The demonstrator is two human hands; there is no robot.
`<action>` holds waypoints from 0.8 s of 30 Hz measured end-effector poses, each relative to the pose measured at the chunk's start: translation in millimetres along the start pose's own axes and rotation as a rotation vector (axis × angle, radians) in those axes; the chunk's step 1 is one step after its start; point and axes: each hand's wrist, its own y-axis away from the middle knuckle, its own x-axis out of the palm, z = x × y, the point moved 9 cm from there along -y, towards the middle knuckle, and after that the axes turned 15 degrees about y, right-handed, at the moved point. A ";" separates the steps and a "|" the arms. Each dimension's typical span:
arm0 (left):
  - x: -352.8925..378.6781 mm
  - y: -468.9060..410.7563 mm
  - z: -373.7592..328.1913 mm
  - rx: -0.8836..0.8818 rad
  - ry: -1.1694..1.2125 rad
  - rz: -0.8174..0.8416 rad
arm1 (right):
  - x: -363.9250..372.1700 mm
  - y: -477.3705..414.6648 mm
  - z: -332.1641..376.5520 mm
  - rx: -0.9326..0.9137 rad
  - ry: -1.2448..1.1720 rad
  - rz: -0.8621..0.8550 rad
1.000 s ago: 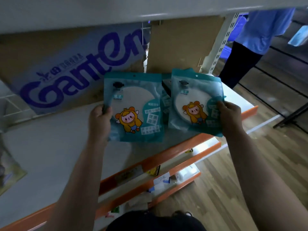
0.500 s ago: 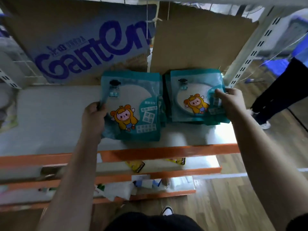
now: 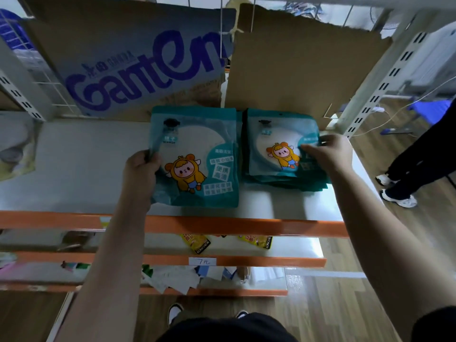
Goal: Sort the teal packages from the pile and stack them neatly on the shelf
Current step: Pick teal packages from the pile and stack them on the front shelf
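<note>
while the left hand [image 3: 140, 174] is clenched around the left edge of one teal package [image 3: 197, 164], thumb on its face, that package lies flat on the pale, smooth metal shelf [image 3: 74, 156] with its lower edge near the orange front lip. it is a glossy, flat rectangular plastic pouch with a black hang clip at the top, a round white disc, a cartoon child in a yellow hood and the word "mirror" under two chinese characters; white label boxes run down its right side. just beside it on the right sits a slightly fanned stack of teal packages [image 3: 276, 134] of the same print. the right hand [image 3: 328, 154] rests on the top one, fingers reaching across its right edge; i cannot tell whether they pinch it or only press. behind stands a creased cardboard sheet [image 3: 138, 70] lettered "ganten" in purple, beside plain brown cardboard [image 3: 303, 70] with a torn top. a lower orange rail carries a white price tag [image 3: 202, 261] reading "7元".
</note>
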 end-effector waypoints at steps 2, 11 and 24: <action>2.8 -0.1 0.4 -0.006 0.016 -0.005 | -2.4 2.1 -0.2 -0.018 0.083 -0.029; 21.5 -26.2 -2.7 -0.013 -0.049 0.021 | -13.2 71.1 26.0 -0.315 0.121 -0.259; 35.7 -61.3 -8.1 0.153 -0.587 0.021 | 55.6 156.9 46.4 -0.658 0.256 -0.067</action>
